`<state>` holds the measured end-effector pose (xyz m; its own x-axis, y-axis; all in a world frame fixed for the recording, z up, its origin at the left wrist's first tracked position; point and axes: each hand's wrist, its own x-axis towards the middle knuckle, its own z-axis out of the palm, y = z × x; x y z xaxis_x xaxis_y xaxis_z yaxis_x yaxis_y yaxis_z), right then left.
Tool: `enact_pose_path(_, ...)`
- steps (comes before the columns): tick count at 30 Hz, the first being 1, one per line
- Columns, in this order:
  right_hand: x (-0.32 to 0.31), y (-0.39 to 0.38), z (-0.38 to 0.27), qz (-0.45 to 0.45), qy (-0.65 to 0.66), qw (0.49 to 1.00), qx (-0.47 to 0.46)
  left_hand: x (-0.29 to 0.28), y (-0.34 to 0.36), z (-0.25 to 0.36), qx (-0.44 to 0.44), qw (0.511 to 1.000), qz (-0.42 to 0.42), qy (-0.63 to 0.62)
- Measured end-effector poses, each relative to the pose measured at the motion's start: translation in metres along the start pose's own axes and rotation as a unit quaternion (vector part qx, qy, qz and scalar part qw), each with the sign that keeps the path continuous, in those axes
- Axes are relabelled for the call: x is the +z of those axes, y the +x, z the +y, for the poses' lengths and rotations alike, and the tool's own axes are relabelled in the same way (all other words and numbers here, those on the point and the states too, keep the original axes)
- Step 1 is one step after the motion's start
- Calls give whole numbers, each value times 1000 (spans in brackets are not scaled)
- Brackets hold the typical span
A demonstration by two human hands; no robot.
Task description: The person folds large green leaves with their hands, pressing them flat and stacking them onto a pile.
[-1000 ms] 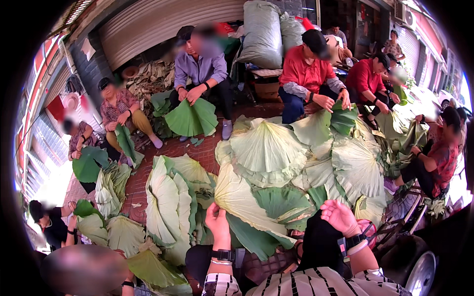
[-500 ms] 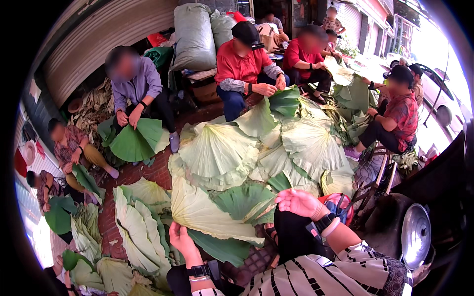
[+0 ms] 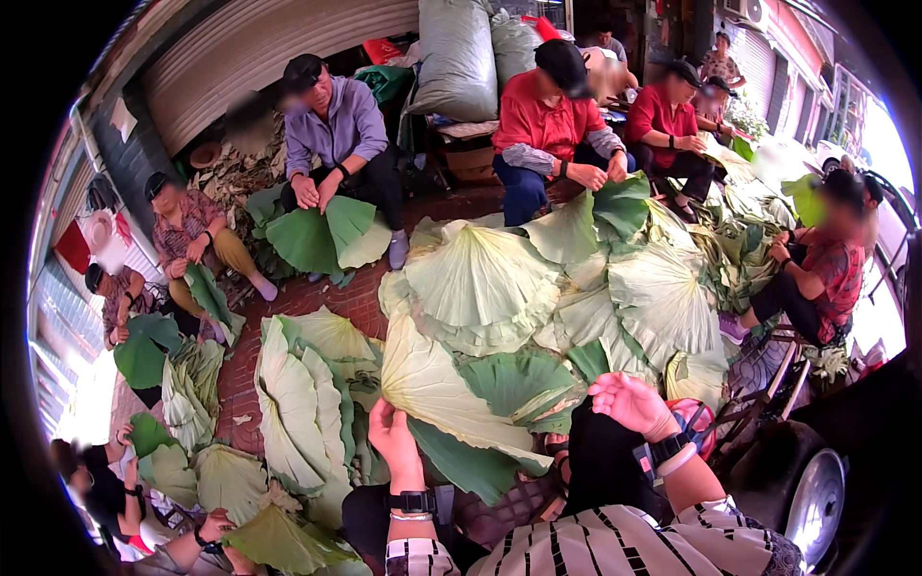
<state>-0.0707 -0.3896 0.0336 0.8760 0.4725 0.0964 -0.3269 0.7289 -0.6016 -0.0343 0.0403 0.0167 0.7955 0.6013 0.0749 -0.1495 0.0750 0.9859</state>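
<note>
My left hand [image 3: 392, 437] pinches the corner of a large pale yellow-green lotus leaf [image 3: 432, 389], which spreads up and to the right over a darker green leaf [image 3: 461, 463]. My right hand [image 3: 629, 405] is raised to the right of that leaf, holding nothing, its fingers loosely curled and apart. It hangs over my dark trouser leg. Darker, creased leaves [image 3: 509, 384] lie just beyond the held one.
Several co-workers sit around piles of lotus leaves [image 3: 480, 288] on red paving [image 3: 254, 360], handling leaves; one wears purple [image 3: 336, 130], another red [image 3: 523, 130]. Stuffed grey sacks [image 3: 456, 72] stand behind them. A round metal lid [image 3: 814, 504] is at my lower right.
The view swung rightward at half a second ago and has swung partly back. My left hand stays on the pale leaf. Co-workers' hands and leaves at the right have shifted.
</note>
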Motion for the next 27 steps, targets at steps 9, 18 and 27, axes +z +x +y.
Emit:
enact_pose_path(9,8,1,3,38,-19,999,-12,-7,1,-4,6,1000,4,-4)
enact_pose_path(18,8,-1,2,50,-24,998,-14,-4,-3,6,-7,1000,-1,13)
enact_pose_path(27,8,1,1,34,-28,999,-4,-4,1,-2,23,999,15,36)
